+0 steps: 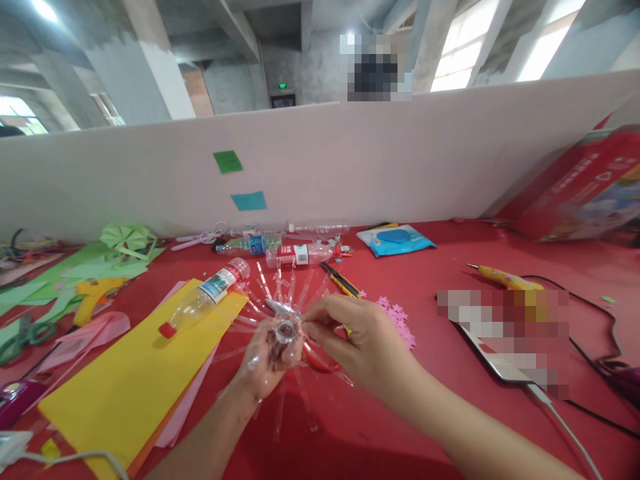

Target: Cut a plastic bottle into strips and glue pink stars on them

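Red surface (pixel 425 280) runs back to a pale partition (pixel 320 160) bearing green and blue paper squares. From my distant seat I see a clear plastic bottle top (pixel 287 331) near the middle, its mouth facing the camera and its cut strips (pixel 264 281) fanning out around it. My left hand (pixel 267 363) has its fingers gripping the bottle top from beneath and beside the neck. My right hand (pixel 357 333) bends its fingers toward the neck's edge, thumb and index drawn near each other; I cannot tell whether they pinch anything. To work this well, I judge, the left grip should be firm but light, so the thin plastic doesn't buckle. I'd handle one strip at a time near its root, and mind the utility knife (pixel 341 280) lying just beyond.
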{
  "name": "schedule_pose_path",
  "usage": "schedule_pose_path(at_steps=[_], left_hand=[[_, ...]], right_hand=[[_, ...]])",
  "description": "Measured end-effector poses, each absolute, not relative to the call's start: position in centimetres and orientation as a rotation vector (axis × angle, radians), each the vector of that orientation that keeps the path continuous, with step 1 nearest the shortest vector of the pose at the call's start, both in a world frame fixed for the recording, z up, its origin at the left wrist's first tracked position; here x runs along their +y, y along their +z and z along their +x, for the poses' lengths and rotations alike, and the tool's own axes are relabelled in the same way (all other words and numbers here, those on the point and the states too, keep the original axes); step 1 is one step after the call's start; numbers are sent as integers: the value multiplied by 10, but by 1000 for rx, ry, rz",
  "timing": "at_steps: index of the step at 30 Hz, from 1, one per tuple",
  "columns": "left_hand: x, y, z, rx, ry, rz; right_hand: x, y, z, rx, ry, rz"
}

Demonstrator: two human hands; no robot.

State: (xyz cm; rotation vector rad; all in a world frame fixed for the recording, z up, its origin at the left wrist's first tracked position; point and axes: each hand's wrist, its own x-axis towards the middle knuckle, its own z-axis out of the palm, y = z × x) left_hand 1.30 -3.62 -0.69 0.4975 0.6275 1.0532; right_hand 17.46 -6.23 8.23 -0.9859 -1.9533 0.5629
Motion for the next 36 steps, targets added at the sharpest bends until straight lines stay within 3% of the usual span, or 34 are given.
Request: schedule_pose_path(at_steps=[6, 17, 36], left_hand=[[-38, -5, 14, 649, 1047, 499], [-37, -6, 14, 693, 1127, 528], [-37, -6, 14, 679, 1151, 507]], right_hand=[[-59, 80, 175, -1970, 443, -976], [-56, 73, 172, -1885, 628, -989], [-55, 70, 170, -2140, 543, -1164]])
